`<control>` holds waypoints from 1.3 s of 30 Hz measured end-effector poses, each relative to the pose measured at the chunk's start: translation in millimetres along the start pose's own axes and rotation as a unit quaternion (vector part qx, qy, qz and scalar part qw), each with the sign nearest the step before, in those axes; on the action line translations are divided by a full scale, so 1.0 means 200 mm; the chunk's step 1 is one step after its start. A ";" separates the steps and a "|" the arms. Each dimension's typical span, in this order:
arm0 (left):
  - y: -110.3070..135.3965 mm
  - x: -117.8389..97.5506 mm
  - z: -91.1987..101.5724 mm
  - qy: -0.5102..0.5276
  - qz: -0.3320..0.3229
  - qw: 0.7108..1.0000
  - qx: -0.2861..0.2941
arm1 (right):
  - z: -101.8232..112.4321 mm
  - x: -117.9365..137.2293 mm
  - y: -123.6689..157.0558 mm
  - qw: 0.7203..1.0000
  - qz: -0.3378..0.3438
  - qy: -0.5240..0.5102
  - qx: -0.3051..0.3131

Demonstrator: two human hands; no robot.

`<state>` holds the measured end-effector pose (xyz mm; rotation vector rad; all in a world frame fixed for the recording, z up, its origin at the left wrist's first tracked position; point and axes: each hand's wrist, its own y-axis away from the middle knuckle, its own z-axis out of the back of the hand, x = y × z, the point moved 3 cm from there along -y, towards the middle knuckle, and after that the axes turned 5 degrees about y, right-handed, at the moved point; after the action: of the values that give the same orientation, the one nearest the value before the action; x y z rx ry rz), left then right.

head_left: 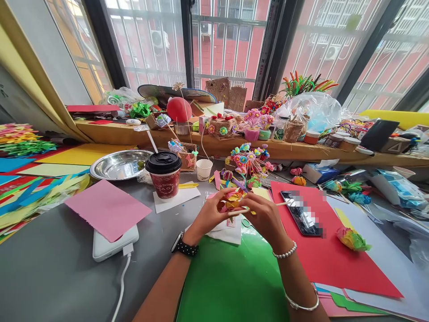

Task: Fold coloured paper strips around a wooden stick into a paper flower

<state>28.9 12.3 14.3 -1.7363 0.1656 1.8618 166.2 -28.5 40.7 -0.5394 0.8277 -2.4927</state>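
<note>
Above a green mat [234,277] my two hands meet. A small yellow and pink paper flower [234,197] lies between the fingers, partly hidden by them. My left hand [212,212] is closed on the flower's left side. My right hand [264,212] is closed round a thin pale stick [238,212], whose left end reaches my left fingertips and whose other end pokes out to the right. Just below the hands, white paper [231,235] lies at the mat's far edge, with a green scissor handle [246,222] beside it.
A lidded paper cup [163,176] with a straw, a steel bowl [117,165] and a white power bank [115,243] under pink paper [109,208] stand left. On the right, a phone [300,212] and a finished-looking paper flower [352,239] rest on red paper [335,268].
</note>
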 end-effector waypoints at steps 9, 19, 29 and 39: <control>0.00 0.02 0.03 0.058 0.010 0.998 -0.033 | 0.11 -0.11 0.01 0.981 -0.155 -0.070 -0.090; 0.01 0.00 0.02 0.073 0.005 0.997 -0.036 | 0.06 -0.04 -0.01 0.977 -0.076 -0.200 0.023; 0.01 0.00 0.00 0.094 0.020 0.995 -0.018 | -0.01 -0.04 -0.01 0.978 -0.084 -0.187 0.044; 0.00 0.02 -0.01 0.096 0.019 0.995 -0.016 | -0.03 -0.04 -0.01 0.971 -0.096 -0.206 0.073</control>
<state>30.5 12.2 10.8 -1.9474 0.2459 1.7295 170.0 -20.1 36.3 -1.0802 0.4441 -2.4525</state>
